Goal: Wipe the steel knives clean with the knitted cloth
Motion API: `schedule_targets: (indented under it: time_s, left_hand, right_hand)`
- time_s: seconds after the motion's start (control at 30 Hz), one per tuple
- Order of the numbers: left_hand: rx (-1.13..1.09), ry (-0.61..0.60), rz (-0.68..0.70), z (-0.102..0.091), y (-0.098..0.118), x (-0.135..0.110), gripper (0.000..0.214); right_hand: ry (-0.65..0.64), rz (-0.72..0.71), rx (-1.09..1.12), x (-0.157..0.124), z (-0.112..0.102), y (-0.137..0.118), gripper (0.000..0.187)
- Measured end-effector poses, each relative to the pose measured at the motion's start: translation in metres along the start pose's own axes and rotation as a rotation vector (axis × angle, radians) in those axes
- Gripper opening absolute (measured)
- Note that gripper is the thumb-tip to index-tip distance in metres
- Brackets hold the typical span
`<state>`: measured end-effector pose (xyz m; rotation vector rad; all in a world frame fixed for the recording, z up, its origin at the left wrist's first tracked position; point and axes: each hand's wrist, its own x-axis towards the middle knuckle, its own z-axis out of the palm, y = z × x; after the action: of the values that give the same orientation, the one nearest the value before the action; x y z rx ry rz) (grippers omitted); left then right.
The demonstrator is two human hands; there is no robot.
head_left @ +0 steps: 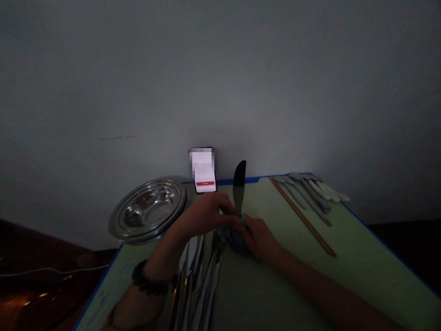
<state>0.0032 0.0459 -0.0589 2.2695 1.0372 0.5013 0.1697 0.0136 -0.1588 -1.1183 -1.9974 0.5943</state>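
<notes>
A table knife stands upright, blade up, over the middle of the green table. My right hand is closed round its lower end together with a dark cloth. My left hand, a dark bead bracelet on the wrist, pinches the knife just below the blade. A heap of cutlery lies under and in front of my left forearm.
A stack of steel bowls sits at the table's back left. A lit phone leans on the wall behind. Spoons and white-handled cutlery and a pair of chopsticks lie at the back right.
</notes>
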Motion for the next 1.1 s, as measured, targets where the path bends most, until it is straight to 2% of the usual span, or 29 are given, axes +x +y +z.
schedule_targets:
  time_s: [0.2, 0.27, 0.4, 0.47, 0.57, 0.7, 0.87, 0.97, 1.1]
  left_hand:
    - [-0.006, 0.002, -0.013, -0.004, -0.003, -0.002, 0.015]
    - [-0.071, 0.081, -0.034, -0.014, 0.004, -0.005, 0.021]
    - [-0.151, 0.382, -0.086, -0.040, 0.020, -0.017, 0.015]
    - [-0.175, 0.423, -0.093, -0.048, 0.025, -0.024, 0.010]
    - [-0.235, 0.412, -0.099, -0.054, 0.029, -0.032, 0.007]
    - [-0.245, 0.324, -0.081, -0.052, 0.035, -0.036, 0.006]
    - [-0.237, 0.167, -0.005, -0.043, 0.048, -0.035, 0.002]
    - [-0.179, 0.187, 0.003, -0.040, 0.052, -0.032, 0.003]
    - [-0.208, 0.271, 0.036, -0.046, 0.054, -0.031, 0.003]
  right_hand:
    - [-0.064, 0.028, -0.007, 0.002, 0.001, -0.002, 0.025]
    - [-0.080, 0.026, -0.008, 0.002, 0.001, -0.004, 0.024]
    - [-0.129, -0.006, -0.011, 0.002, 0.000, -0.007, 0.024]
    - [-0.142, -0.027, -0.003, 0.002, -0.002, -0.008, 0.023]
    - [-0.174, -0.044, 0.031, 0.003, -0.008, -0.011, 0.022]
    - [-0.233, -0.067, 0.048, 0.008, -0.022, -0.023, 0.021]
    - [-0.162, -0.211, -0.046, 0.016, -0.048, -0.051, 0.023]
    - [-0.128, -0.251, -0.172, 0.020, -0.064, -0.063, 0.026]
    - [-0.136, -0.275, -0.297, 0.022, -0.084, -0.064, 0.028]
